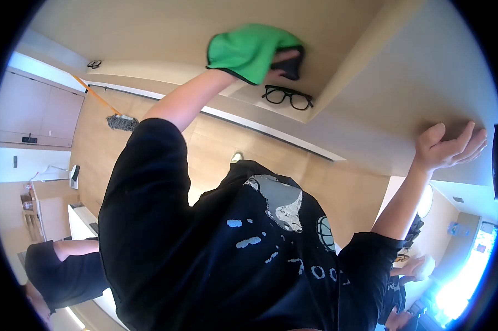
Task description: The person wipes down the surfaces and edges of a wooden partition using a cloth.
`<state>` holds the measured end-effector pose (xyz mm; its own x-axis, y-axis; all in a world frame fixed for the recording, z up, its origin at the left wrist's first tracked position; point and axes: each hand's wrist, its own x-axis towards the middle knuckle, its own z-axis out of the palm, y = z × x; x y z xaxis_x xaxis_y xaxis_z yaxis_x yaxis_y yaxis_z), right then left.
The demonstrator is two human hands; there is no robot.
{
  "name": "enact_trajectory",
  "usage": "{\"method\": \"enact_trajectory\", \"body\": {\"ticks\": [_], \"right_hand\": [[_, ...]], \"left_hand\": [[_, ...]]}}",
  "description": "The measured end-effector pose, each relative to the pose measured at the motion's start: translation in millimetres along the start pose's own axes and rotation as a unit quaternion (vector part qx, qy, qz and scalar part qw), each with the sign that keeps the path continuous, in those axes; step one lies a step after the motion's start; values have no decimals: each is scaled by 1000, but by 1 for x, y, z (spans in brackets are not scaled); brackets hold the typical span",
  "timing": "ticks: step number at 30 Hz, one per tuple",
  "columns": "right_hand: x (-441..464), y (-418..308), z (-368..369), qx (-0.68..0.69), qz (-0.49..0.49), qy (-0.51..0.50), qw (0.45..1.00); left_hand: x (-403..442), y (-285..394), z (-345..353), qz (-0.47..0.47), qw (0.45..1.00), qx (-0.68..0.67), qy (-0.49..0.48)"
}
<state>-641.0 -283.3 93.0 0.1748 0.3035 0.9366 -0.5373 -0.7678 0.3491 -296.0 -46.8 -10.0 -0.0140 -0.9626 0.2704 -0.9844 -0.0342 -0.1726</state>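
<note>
My left hand (283, 59) holds a green cloth (243, 49) with a black border against a beige surface. The cloth covers most of that hand; a few slightly blurred fingers show at its right side. Black-framed eyeglasses (288, 97) lie just below the cloth, near a raised edge, apart from my hand. My right hand (448, 147) is stretched out at the right with its fingers apart and nothing in it. It is close to the pale wall-like surface (381, 110); whether it touches is hard to tell.
A mop (122, 122) with an orange handle leans at the left. A small dark object (94, 64) lies on the ledge's far left. One person (67, 270) in dark clothing is at lower left; another person's hand (411, 267) holds something white and round (424, 267) at lower right.
</note>
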Motion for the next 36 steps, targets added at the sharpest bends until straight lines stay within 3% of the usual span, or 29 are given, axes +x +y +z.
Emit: {"method": "enact_trajectory", "body": {"ticks": [1,3,5,7,9,13,15,17,19,21,23,24,33,36], "right_hand": [[0,0,1,0,0,-2,1000],[-2,1,2,2,-3,-6,1000],[-4,2,1,3,-9,-13,1000],[-3,3,1,8,-13,-14,1000],[-4,5,2,15,-18,-16,1000],[-3,4,-2,7,-18,-32,999],[1,1,-2,3,-25,-27,999],[2,5,-3,9,-30,-22,999],[4,1,-7,-4,-18,-25,1000],[7,4,-7,12,-21,-20,1000],[0,9,-6,1,-24,-24,999],[-2,11,-5,-5,-18,-22,1000],[0,4,-3,1,-4,-5,1000],[7,-12,-2,10,4,3,1000]], "left_hand": [[-10,-8,-9,-34,999,22,-14],[-27,-17,-3,-206,974,81,-54],[-41,-18,-8,-372,922,103,-30],[-65,-42,65,-412,873,103,239],[-38,-49,101,-353,750,-81,553],[-17,-29,117,-541,603,-135,571],[-11,-17,111,-573,538,-199,586],[-11,-10,120,-544,515,-235,619],[-14,3,114,-547,531,-251,596],[-9,2,112,-548,484,-278,623],[-10,1,117,-567,511,-239,601],[-11,-3,116,-580,499,-242,597],[-83,-102,124,-598,456,-278,598],[-99,-113,128,-592,492,-247,589]]}}
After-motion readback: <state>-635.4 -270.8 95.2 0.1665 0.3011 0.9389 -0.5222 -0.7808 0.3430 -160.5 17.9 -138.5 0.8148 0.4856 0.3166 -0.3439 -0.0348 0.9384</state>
